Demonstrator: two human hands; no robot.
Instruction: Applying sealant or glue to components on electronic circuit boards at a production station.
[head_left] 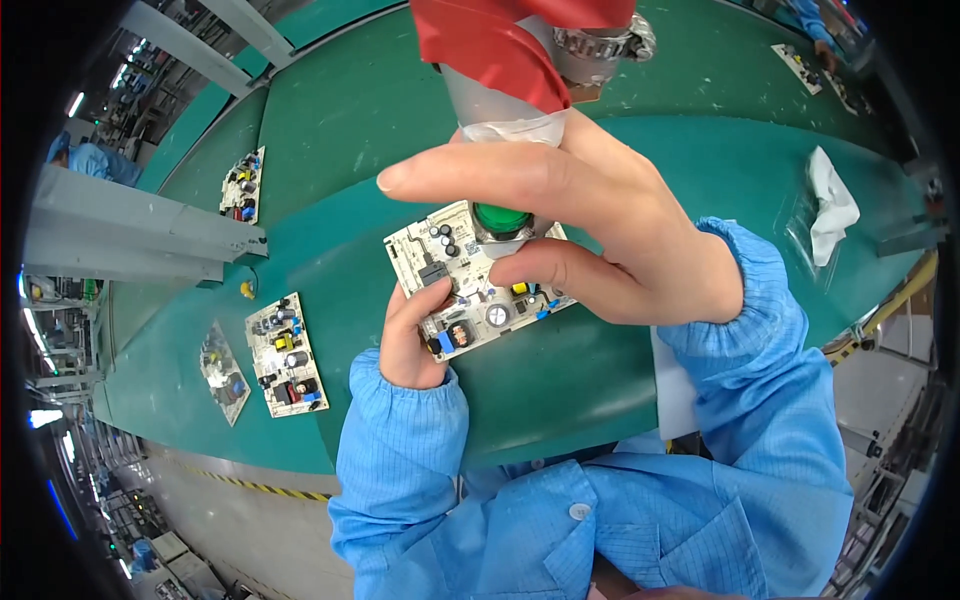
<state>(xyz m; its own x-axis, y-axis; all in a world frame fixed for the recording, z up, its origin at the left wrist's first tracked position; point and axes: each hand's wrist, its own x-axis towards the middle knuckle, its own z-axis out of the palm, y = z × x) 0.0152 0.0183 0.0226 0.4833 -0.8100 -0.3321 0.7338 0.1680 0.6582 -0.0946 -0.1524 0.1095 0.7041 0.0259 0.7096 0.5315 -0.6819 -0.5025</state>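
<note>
A pale circuit board [470, 262] with capacitors, coils and a yellow part is tilted in front of me over the green mat. My left hand [411, 335] grips its near left edge, thumb on top and the other fingers partly hidden. Over the board's far side hangs a grey cylindrical tool [485, 105], wrapped in red material and clear plastic, with a green part [502, 218] at its lower end. My right hand [610, 215] closes round that lower end, the index finger stretched across and the thumb underneath. Its remaining fingers are hidden behind the tool.
Two more circuit boards [286, 355] [222, 372] lie to the left, with another [242, 187] farther back. A metal hose clamp [600, 45] is fixed beside the red wrap. Crumpled white material [832, 205] lies at right. A grey metal beam [140, 235] juts in from the left.
</note>
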